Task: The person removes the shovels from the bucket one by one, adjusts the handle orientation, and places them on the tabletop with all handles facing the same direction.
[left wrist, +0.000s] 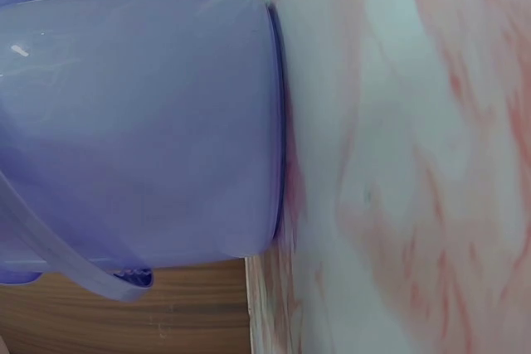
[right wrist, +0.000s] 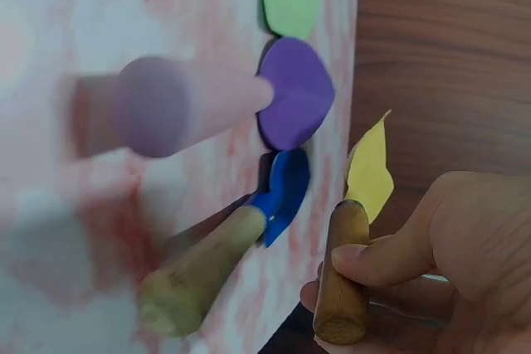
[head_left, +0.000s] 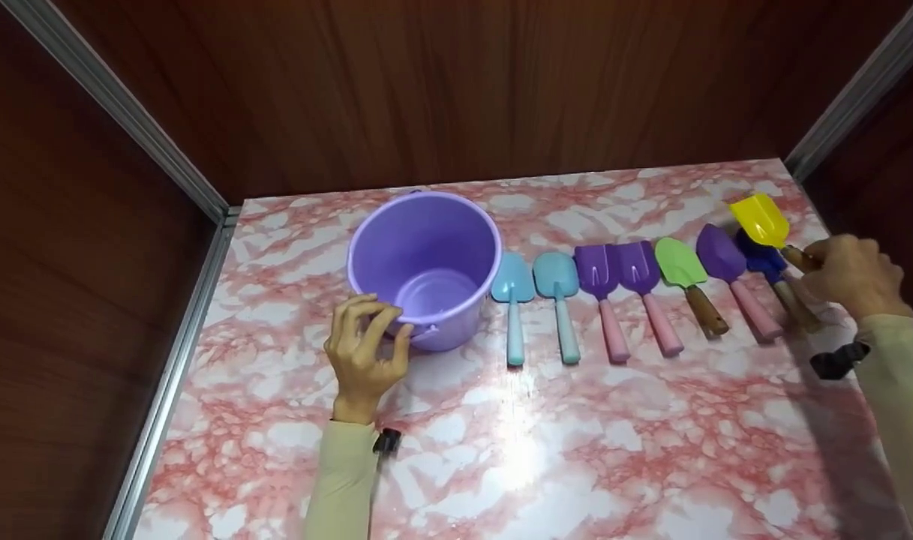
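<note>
A purple bucket point(head_left: 464, 326) stands upright on the marbled table, its mouth facing up. My left hand point(head_left: 366, 352) grips the near left of its rim, fingers over the edge and thumb on the outside; the left wrist view shows only the bucket's side point(left wrist: 149, 122) and its handle point(left wrist: 75, 254). My right hand point(head_left: 861, 277) holds a small yellow shovel point(head_left: 761, 219) by its brown wooden handle point(right wrist: 344, 263), thumb pressed along it. The yellow blade is raised and overlaps a blue shovel point(head_left: 764, 259) in the head view. Beside the blue one lies a purple pointed trowel point(head_left: 721, 253) with a pink handle.
A row of shovels lies right of the bucket: two light blue ones point(head_left: 513, 279), two purple square-bladed ones point(head_left: 597, 270) with pink handles, and a green trowel point(head_left: 680, 262) with a brown handle. Dark wood panels point(head_left: 456, 90) wall the table point(head_left: 539, 465) behind and on both sides.
</note>
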Tool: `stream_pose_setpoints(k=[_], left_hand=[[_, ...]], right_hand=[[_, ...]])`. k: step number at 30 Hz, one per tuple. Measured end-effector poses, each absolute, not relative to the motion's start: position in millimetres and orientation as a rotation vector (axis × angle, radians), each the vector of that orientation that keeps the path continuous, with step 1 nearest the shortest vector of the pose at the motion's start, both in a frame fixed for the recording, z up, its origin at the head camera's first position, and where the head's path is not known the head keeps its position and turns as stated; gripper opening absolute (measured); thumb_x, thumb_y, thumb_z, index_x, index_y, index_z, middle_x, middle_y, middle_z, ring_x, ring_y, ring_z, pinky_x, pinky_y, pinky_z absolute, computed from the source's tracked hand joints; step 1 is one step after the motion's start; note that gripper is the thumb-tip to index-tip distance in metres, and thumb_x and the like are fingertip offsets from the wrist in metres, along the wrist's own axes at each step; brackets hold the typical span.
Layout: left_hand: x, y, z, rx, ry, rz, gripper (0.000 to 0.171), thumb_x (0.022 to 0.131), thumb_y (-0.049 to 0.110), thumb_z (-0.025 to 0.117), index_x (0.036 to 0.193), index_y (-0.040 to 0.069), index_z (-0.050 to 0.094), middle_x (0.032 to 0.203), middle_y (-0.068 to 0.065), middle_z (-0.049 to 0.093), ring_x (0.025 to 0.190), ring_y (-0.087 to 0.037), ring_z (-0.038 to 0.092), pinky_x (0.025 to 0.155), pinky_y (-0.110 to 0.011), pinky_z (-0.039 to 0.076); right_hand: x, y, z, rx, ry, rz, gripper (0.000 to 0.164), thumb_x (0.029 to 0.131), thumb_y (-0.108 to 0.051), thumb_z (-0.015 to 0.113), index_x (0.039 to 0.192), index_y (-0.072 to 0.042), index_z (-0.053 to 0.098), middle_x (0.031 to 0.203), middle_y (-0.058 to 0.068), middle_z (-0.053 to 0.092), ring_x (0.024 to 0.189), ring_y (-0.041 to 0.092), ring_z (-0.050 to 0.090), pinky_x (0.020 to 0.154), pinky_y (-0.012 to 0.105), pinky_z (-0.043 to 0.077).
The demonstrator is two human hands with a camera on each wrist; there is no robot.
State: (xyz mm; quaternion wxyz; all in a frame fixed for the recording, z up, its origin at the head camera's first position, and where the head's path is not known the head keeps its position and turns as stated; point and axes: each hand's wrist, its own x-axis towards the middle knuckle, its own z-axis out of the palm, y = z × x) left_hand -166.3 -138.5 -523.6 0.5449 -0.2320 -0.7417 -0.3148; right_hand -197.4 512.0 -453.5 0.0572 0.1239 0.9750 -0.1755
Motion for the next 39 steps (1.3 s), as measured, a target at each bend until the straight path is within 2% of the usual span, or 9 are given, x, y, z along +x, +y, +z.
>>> stream_pose_setpoints(k=[5, 10, 14, 21, 33, 39], left_hand=[[-165.6, -139.5, -523.1, -0.562, -1.761, -0.735, 0.027, 0.097, 0.035, 0.075, 0.095, 0.009, 0.08, 0.095, -0.012, 0.071, 0.101, -0.034, 0.07, 0.098, -0.042, 0.061], [-167.1, -139.6, -522.1, -0.563, -1.771, -0.744, 0.023, 0.094, 0.032, 0.077, 0.096, 0.009, 0.08, 0.097, -0.012, 0.071, 0.102, -0.035, 0.07, 0.095, -0.042, 0.061], [-166.9, -139.4, -522.3, -0.564, -1.77, -0.744, 0.025, 0.095, 0.033, 0.076, 0.095, 0.008, 0.08, 0.096, -0.012, 0.071, 0.102, -0.035, 0.07, 0.097, -0.043, 0.061], [-166.4, -139.3, -521.9, -0.555, -1.77, -0.735, 0.029, 0.099, 0.036, 0.073, 0.094, 0.009, 0.079, 0.095, -0.011, 0.071, 0.102, -0.035, 0.07, 0.097, -0.04, 0.06], [-164.3, -139.2, -520.2, -0.549, -1.787, -0.732, 0.03, 0.099, 0.038, 0.073, 0.093, 0.009, 0.08, 0.095, -0.012, 0.072, 0.101, -0.034, 0.07, 0.096, -0.04, 0.061], [-162.5, -139.9, -516.0, -0.542, -1.821, -0.703, 0.029, 0.098, 0.038, 0.072, 0.093, 0.009, 0.079, 0.096, -0.011, 0.072, 0.102, -0.034, 0.07, 0.091, -0.041, 0.062]], right_hand=[[-194.6, 523.4, -464.4, 0.408, 2.951, -0.519, 0.046, 0.092, -0.02, 0.075, 0.122, 0.013, 0.065, 0.106, 0.034, 0.064, 0.094, 0.052, 0.054, 0.082, 0.073, 0.039], [-195.1, 532.1, -471.1, 0.453, 2.937, -0.496, 0.054, 0.095, -0.026, 0.074, 0.126, 0.017, 0.062, 0.109, 0.038, 0.063, 0.095, 0.055, 0.054, 0.084, 0.075, 0.038], [-193.9, 533.3, -475.7, 0.518, 2.894, -0.507, 0.05, 0.097, -0.017, 0.071, 0.128, 0.019, 0.058, 0.115, 0.041, 0.06, 0.097, 0.055, 0.052, 0.09, 0.076, 0.035], [-190.1, 532.0, -479.4, 0.629, 2.843, -0.464, 0.05, 0.096, -0.008, 0.066, 0.135, 0.019, 0.051, 0.131, 0.044, 0.053, 0.111, 0.061, 0.051, 0.099, 0.078, 0.036], [-180.7, 539.2, -488.1, 0.681, 2.795, -0.618, 0.049, 0.096, -0.008, 0.07, 0.132, 0.02, 0.052, 0.114, 0.04, 0.06, 0.098, 0.051, 0.052, 0.091, 0.074, 0.04], [-180.6, 544.0, -491.8, 0.701, 2.787, -0.636, 0.06, 0.094, -0.011, 0.071, 0.139, 0.021, 0.048, 0.123, 0.043, 0.058, 0.102, 0.053, 0.056, 0.09, 0.074, 0.045]])
